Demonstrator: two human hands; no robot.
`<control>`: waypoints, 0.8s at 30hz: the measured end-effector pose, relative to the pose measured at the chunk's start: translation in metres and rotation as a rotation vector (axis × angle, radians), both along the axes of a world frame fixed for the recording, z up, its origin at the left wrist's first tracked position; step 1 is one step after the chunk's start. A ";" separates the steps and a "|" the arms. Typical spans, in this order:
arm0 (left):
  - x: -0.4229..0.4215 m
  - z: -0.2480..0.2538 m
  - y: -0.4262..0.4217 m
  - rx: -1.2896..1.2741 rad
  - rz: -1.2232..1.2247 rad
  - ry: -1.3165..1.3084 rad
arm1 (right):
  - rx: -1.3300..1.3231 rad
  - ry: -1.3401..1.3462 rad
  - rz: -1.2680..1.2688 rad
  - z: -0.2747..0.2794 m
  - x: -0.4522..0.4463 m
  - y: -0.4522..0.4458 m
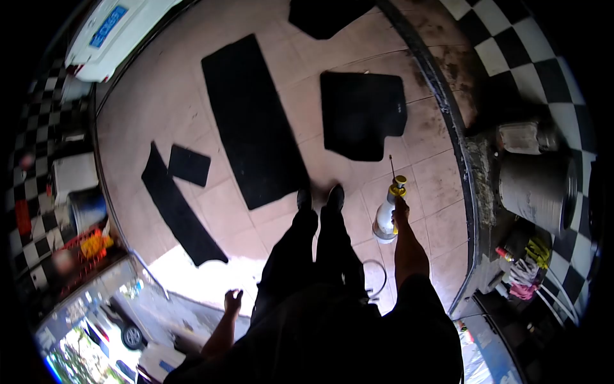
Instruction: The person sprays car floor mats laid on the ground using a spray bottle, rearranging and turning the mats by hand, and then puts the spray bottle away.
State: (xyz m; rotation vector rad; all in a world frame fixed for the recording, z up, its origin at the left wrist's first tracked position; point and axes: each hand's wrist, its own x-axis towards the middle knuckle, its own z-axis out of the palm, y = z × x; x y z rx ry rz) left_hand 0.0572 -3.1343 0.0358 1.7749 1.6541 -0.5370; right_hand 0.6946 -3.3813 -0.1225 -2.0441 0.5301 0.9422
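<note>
Pinkish tiled floor (428,173) fills the middle of the view, and on it lies a long black mat (256,121), the biggest of the five dark pieces, its near end by the person's shoes (335,200). To its right is a notched black mat (362,115), and above that a dark mat (329,16) (only partly in view, cut by the top edge). To the left, a narrow black strip (176,205) runs at a slant, with a small black mat (189,165) just beside its upper part. The white sprayer (385,217) with a yellow top is at the person's right, below the notched mat; the right hand (401,212) has its fingers wrapped round the yellow handle. The left hand (233,301), smaller in view, hangs away from the body, its fingers parted and slightly curled, holding nothing. Thinnest is the sprayer's wand (392,166), pointing away from the person.
</note>
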 end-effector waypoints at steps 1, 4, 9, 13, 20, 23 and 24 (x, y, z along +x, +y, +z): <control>0.020 0.012 -0.005 0.057 0.036 -0.020 | -0.010 0.094 -0.045 0.005 -0.003 -0.003; 0.047 0.029 -0.010 0.057 0.098 -0.044 | 0.056 -0.003 0.158 -0.027 -0.022 -0.026; 0.045 0.031 -0.025 0.049 0.218 -0.132 | 0.015 0.168 0.256 0.034 -0.035 0.009; 0.029 0.030 -0.039 0.104 0.262 -0.131 | 0.029 0.119 0.127 0.056 -0.034 0.029; -0.029 0.040 -0.068 -0.029 0.448 -0.075 | 0.072 0.005 0.009 0.083 -0.060 0.062; -0.062 0.045 -0.077 -0.063 0.554 -0.093 | 0.022 0.009 -0.024 0.095 -0.088 0.070; -0.082 0.036 -0.081 -0.057 0.552 -0.050 | 0.017 -0.007 -0.022 0.099 -0.098 0.072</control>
